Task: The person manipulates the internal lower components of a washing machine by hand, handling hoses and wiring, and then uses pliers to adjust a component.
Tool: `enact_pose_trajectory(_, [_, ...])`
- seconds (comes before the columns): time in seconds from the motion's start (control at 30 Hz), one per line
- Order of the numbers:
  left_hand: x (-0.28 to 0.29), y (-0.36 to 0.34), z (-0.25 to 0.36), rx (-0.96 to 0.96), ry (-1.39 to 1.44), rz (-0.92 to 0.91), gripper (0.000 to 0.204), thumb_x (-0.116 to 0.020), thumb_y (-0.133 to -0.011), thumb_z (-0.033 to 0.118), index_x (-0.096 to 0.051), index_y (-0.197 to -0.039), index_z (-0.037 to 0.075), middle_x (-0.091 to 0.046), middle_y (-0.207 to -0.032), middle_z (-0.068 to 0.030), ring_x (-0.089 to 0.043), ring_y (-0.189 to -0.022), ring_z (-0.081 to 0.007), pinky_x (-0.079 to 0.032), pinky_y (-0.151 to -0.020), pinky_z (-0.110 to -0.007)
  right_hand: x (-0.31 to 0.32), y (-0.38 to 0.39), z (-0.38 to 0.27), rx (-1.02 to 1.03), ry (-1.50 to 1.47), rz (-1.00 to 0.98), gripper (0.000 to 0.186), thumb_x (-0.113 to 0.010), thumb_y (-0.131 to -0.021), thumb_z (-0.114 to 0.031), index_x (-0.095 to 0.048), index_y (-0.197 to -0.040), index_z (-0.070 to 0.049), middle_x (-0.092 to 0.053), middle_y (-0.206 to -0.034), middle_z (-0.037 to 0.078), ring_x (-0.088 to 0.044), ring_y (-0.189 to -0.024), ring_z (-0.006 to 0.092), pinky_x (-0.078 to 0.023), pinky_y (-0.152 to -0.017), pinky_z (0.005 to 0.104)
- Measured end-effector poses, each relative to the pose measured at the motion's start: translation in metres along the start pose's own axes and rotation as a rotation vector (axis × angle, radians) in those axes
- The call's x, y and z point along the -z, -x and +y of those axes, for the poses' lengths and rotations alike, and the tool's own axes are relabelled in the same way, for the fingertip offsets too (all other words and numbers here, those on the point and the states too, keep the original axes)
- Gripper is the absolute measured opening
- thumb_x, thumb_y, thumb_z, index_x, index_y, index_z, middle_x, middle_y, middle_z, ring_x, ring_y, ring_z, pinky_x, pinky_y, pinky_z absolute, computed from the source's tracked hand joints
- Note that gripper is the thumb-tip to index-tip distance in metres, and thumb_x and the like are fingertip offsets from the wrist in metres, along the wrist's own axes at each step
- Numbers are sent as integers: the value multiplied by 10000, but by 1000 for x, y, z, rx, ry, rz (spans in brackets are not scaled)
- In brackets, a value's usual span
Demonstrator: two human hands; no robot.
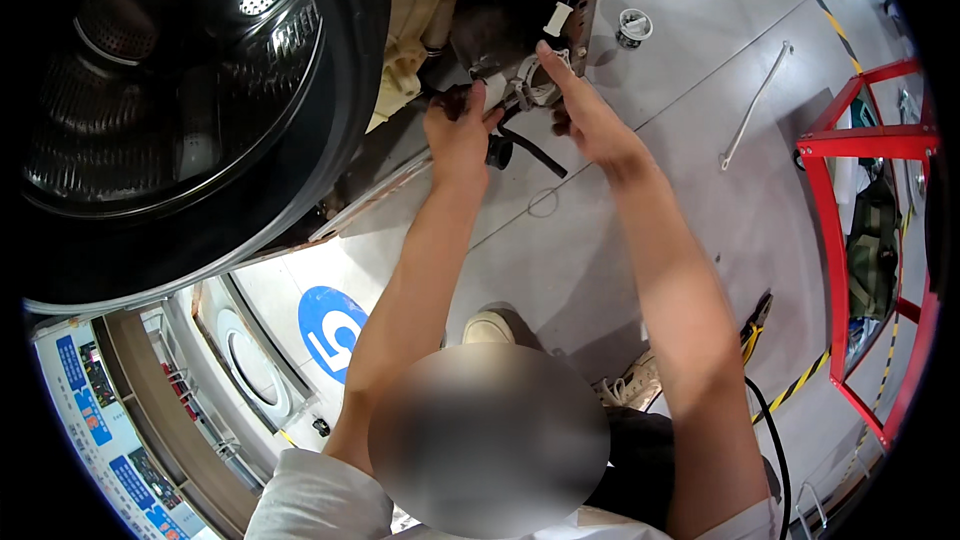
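One large metal drum (110, 140), ringed by a dark rim, stands tilted with its opening toward the viewer. Just right of the drum, beside a cream-coloured casing (405, 35), is one metal-and-pale mechanical part (535, 82), with one black hose (535, 150) hanging below it.

Farther right of the drum, the grey floor (670, 200) holds one small clear cup (633, 30) with dark contents and one thin metal rod (757, 105); at the far right stands one red metal frame (820, 148). Two beige shoes (488, 329) show below and right of the drum.

Two bare hands meet at the part, right of the drum. The left hand (460, 130) is closed around its pale cylindrical end. The right hand (585, 115) is half curled, thumb pressed along the opposite side; its fingers are partly hidden, so whether they grip cannot be told.

Below the drum, one round blue floor marking (316, 312) bears a single white numeral. Farther left, beneath the drum, a white printed board (120, 435) carries several blue panels of small lettering.
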State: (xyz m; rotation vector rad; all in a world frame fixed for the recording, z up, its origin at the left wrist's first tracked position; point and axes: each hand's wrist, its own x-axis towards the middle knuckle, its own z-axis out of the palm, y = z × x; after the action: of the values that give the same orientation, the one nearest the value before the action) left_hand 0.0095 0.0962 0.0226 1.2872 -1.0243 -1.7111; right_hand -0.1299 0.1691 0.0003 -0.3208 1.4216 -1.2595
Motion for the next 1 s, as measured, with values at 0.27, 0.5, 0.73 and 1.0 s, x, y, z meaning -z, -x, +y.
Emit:
enact_pose_trajectory(0.27, [5, -4, -5, -105, -158, -53, 263, -620, -911, 73, -507, -1119, -42, -556, -1029, -88, -566, -929, -182, -570, -764, -331, 63, 3, -19, -22, 452, 33, 647, -499, -880, -626, -603, -857, 13, -351, -591, -31, -345, -518, 93, -301, -500, 255])
enact_pose_trajectory(0.5, [1, -7, -5, -85, -171, -46, 255, -598, -915, 44, -506, -1146, -9, -559, -1067, -73, -571, -908, -166, -569, -749, -314, 95, 26, -60, 37, 785, -38, 351, -476, -965, -287, -593, -855, 25, -444, -538, 8, -380, -403, 98, -322, -405, 276])
enact_pose_trajectory(0.73, [6, -17, -11, -141, -166, -110, 226, -602, -911, 45, -511, -1113, -5, -554, -1061, -81, -576, -903, -164, -573, -725, -298, 133, 60, -50, 3, 810, 19, 219, -495, -910, -163, -627, -909, 11, -516, -597, 42, -454, -464, 117, -373, -431, 278])
enact_pose_trajectory(1.0, [11, -24, -12, -93, -217, -166, 230, -637, -894, 70, -515, -1072, -11, -562, -1031, -97, -597, -881, -177, -584, -708, -296, 180, 58, 45, -117, 988, 135, 160, -607, -812, -142, -660, -897, -17, -664, -805, 140, -628, -755, 261, -493, -650, 379])
